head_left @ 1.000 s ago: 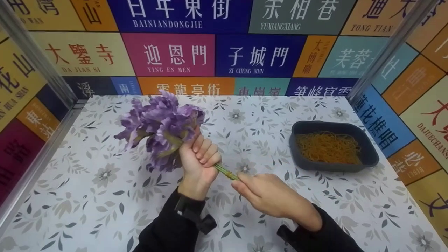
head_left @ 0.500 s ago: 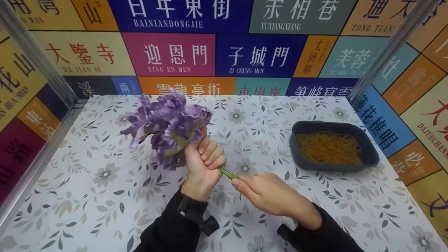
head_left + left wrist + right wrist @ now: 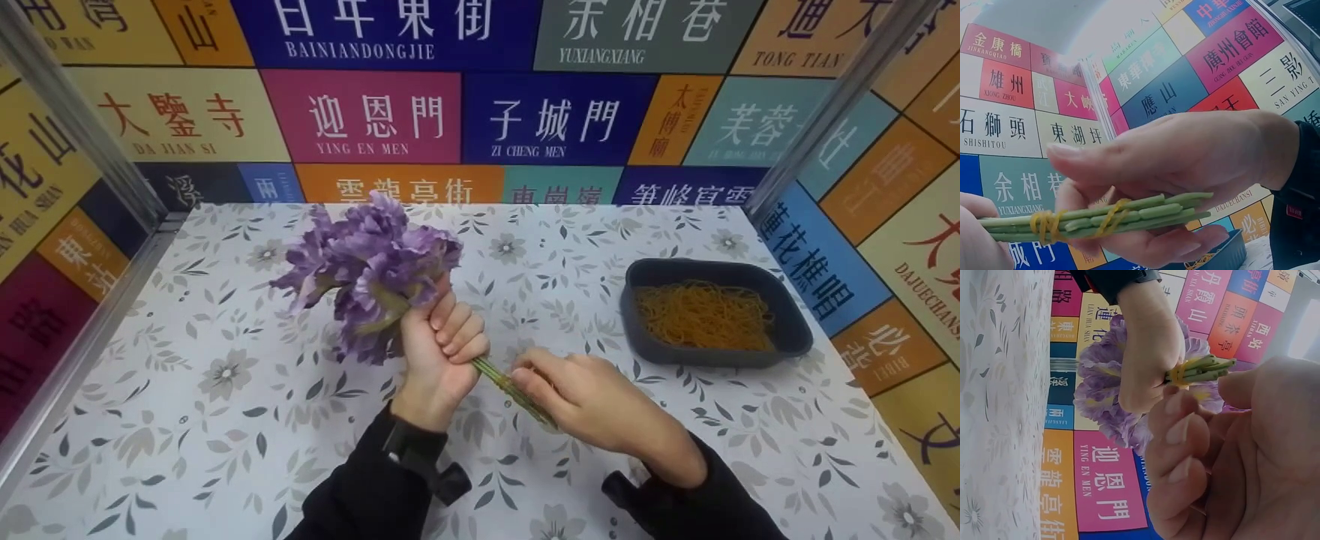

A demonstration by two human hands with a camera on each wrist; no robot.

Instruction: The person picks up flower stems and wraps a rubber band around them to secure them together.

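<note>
A bunch of purple artificial flowers (image 3: 367, 277) leans to the upper left in the head view. My left hand (image 3: 442, 360) grips its green stems (image 3: 532, 405) just below the blooms. In the left wrist view, a yellow rubber band (image 3: 1047, 226) is wound round the stems, and another loop (image 3: 1113, 217) crosses nearer their cut ends. Right beside those ends is my right hand (image 3: 600, 405), its fingers loosely curled. Its thumb stands apart from the fingers in the left wrist view, and I see nothing pinched between them. Part of the fingers is hidden behind the stems.
A dark grey plastic container (image 3: 634, 341) with a heap of yellow rubber bands (image 3: 701, 315) stands on the right of the table. The table (image 3: 225, 450) has a floral-patterned cover. Printed panels (image 3: 360, 116) enclose its back and sides.
My right hand has come off the stems and shifted slightly right, so their cut ends now show. The left hand has drifted right with the flowers.
</note>
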